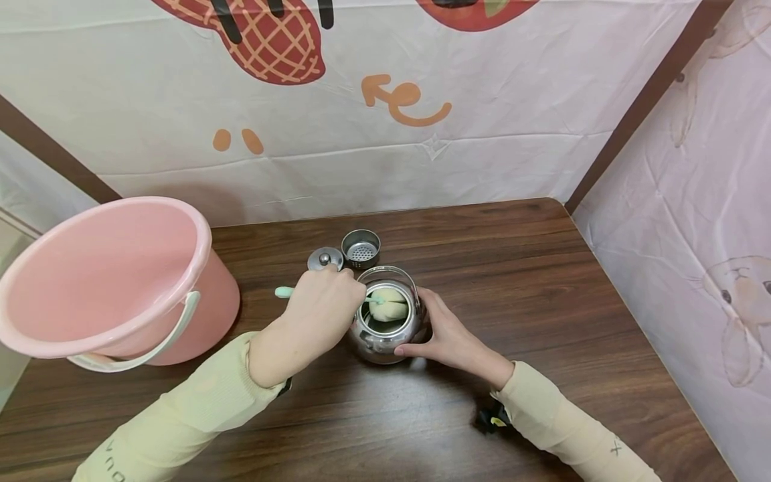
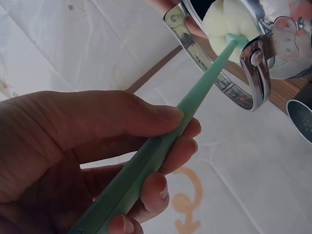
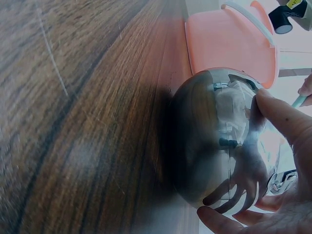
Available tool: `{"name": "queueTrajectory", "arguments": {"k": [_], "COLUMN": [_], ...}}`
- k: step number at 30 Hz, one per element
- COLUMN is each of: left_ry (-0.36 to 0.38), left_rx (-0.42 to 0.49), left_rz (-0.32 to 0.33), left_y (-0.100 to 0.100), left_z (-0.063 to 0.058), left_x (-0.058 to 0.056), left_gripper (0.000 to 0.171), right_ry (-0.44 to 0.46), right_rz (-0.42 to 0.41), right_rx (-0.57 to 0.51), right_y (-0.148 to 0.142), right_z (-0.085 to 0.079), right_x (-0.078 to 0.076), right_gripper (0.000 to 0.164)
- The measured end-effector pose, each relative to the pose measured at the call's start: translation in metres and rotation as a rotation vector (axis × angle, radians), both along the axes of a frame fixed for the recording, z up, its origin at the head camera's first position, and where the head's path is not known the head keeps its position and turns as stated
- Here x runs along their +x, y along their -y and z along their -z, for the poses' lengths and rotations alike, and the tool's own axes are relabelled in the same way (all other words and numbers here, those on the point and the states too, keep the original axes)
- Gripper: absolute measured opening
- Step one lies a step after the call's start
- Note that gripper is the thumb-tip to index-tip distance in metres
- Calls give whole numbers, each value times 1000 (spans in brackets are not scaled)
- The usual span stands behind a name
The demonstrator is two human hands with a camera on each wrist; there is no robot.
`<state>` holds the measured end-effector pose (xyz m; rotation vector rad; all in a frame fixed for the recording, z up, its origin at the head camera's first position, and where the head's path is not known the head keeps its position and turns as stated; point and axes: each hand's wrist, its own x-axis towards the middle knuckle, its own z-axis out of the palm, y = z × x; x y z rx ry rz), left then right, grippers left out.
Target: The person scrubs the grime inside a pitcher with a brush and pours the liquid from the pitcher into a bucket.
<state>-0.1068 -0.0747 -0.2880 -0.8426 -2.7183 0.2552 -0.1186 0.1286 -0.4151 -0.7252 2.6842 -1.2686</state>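
My left hand [image 1: 322, 308] grips the mint-green handle [image 2: 161, 141] of a sponge brush, its thumb and fingers curled around it. The brush's pale sponge head [image 1: 388, 304] sits in the round mouth of a shiny steel teapot [image 1: 381, 348]. My right hand [image 1: 448, 335] holds the teapot's right side, thumb at the front and fingers spread round the body, as the right wrist view shows. The teapot stands upright on the table. Its metal bail handle [image 2: 261, 78] leans off to one side of the mouth. The sponge's lower part is hidden inside.
Behind the teapot lie a steel lid [image 1: 324, 258] with a knob and a perforated steel strainer [image 1: 361, 250]. A large pink bucket [image 1: 223, 294] with a white handle stands on the left of the wooden table [image 1: 518, 268]. A printed cloth [image 1: 361, 174] hangs behind.
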Motion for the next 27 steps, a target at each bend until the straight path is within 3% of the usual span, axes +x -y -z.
{"name": "queueTrajectory", "arguments": {"k": [13, 27], "left_ry": [-25, 14], "left_rx": [49, 59], "left_rz": [44, 65], "left_y": [1, 3], "left_z": [3, -1], "left_x": [3, 7], "left_gripper": [19, 23], "right_ry": [-8, 2], "right_rz": [-2, -3], "right_rx": [-3, -2], "right_y": [0, 0], "right_z": [0, -1], "right_x": [0, 1], "right_gripper": [92, 92]}}
